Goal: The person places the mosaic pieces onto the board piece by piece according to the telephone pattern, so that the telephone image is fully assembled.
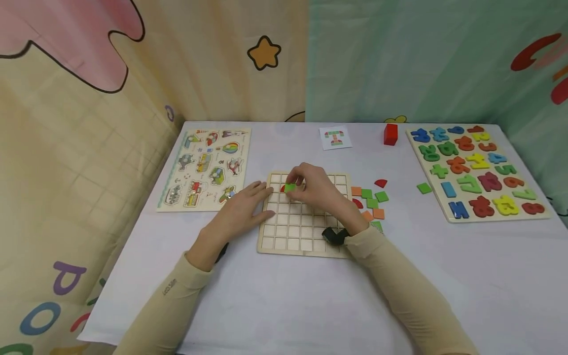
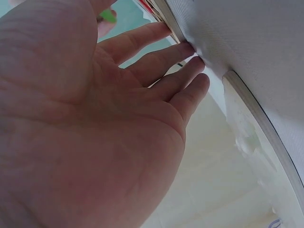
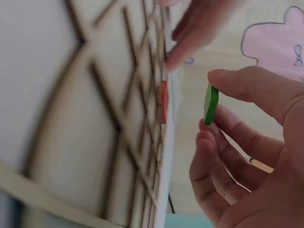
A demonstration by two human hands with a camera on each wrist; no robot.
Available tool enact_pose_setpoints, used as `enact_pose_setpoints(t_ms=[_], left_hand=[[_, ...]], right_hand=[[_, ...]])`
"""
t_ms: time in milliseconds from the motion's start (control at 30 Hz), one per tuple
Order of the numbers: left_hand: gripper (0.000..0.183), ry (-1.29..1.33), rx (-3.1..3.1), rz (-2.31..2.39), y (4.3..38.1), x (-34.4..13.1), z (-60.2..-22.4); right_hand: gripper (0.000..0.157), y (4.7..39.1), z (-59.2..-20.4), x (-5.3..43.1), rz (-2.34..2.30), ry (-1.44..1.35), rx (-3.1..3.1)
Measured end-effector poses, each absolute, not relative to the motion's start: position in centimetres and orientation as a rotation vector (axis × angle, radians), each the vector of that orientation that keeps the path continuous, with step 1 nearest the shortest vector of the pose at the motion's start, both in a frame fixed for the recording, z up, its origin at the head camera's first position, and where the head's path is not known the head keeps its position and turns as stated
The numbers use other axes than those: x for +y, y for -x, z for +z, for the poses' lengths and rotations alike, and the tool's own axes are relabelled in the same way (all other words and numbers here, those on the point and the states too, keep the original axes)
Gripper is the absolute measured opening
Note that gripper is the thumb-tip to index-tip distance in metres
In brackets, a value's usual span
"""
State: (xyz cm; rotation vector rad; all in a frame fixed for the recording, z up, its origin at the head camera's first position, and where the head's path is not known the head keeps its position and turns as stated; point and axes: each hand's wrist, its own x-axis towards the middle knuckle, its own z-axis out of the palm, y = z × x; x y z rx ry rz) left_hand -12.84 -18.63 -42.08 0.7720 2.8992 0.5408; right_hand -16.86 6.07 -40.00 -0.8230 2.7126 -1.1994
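A green square tile (image 3: 212, 104) is pinched between the thumb and fingers of my right hand (image 1: 314, 187), close over the upper left of a wooden grid board (image 1: 306, 253). Just left of the tile, a red quarter-circle piece (image 1: 282, 188) sits on the board, partly covered in the head view. My left hand (image 1: 241, 207) rests along the board's left edge, its fingers fairly straight and the fingertips touching the rim. In the left wrist view its palm (image 2: 95, 128) faces the camera and holds nothing.
Loose green, orange and red pieces (image 1: 380, 196) lie right of the board. A pattern card (image 1: 329, 140) and a red block (image 1: 390, 134) stand behind. A picture puzzle (image 1: 177, 172) lies at left, a number puzzle (image 1: 448, 214) at right. Another green tile (image 1: 424, 188) lies beside it.
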Motion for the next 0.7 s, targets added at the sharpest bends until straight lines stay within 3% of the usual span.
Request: enact_pose_setpoints(t_ms=[700], left_hand=[[0.067, -0.777, 2.894, 0.544, 12.7, -18.6, -41.9]], right_hand=[[0.018, 16.5, -42.2, 5.1, -1.157, 0.865, 2.703]])
